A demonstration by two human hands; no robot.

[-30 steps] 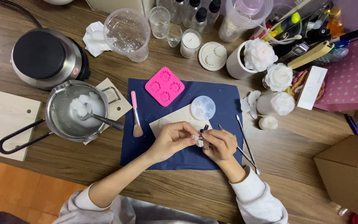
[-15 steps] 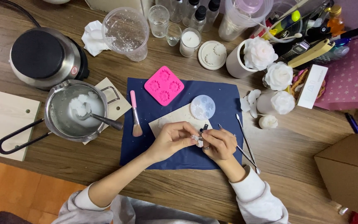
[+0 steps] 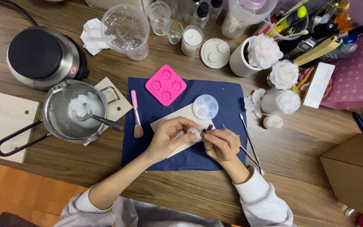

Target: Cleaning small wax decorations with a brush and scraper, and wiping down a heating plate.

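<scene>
Going from the left side, I see the steel saucepan with white wax (image 3: 75,110) on its pale wooden board, well apart from my hands, and the small pink-handled brush (image 3: 136,115) that lies upright along the left edge of the dark blue cloth (image 3: 227,94).

My left hand (image 3: 169,136) is curled over the pale board piece on the cloth, and its fingertips (image 3: 188,133) pinch the small white wax flower (image 3: 195,134) from the left. The flower is at the right end of this hand, just between both hands, so it lies to the right of the left grip and to the left of the right one. I judge the left hand carries it, and the right hand only comes to it.

My right hand (image 3: 223,145), with a ring, is pressed together around the small dark metal tool (image 3: 208,128). The long axis of the tool goes up and to the right, and its lower end is just beside the flower; I cannot tell if it touches. Both hands are equally near, almost meeting.

More to the right, two thin metal sticks (image 3: 248,141) lie slanted near the cloth edge.

Against the picture of one second ago, the flower has moved a little up and left, the left fingers cover it more, and the right thumb has drawn slightly away
</scene>
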